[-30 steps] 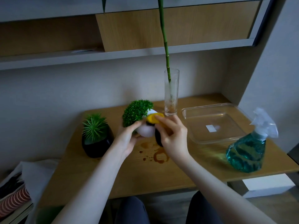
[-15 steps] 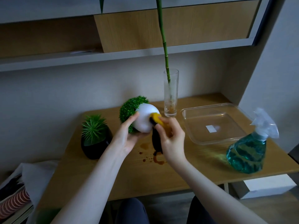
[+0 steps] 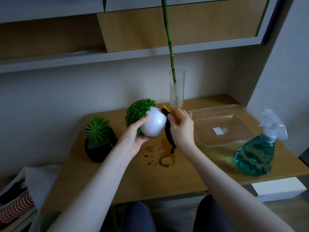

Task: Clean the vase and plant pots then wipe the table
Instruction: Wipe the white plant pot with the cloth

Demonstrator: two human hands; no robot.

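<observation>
On the bench (image 3: pixel 184 178) you have two plant pots. The black pot (image 3: pixel 98 148) with spiky green leaves stands left of your fingers. Your left hand (image 3: pixel 135 138) grips the glossy white pot (image 3: pixel 153 125), tilted off the bench, bushy greenery leftward. Your right hand (image 3: pixel 181 129) pinches a yellow-and-black cloth (image 3: pixel 168 131) against it. Behind your fingers stands one glass vase (image 3: pixel 176 91); right, one spray bottle (image 3: pixel 255 151). No readable writing.

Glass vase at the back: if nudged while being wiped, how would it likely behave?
The vase is tall and narrow on a small base, with a long stem rising far above its rim, so it probably tips easily. Clear glass suggests it is fragile and may be slippery when wet.
</observation>
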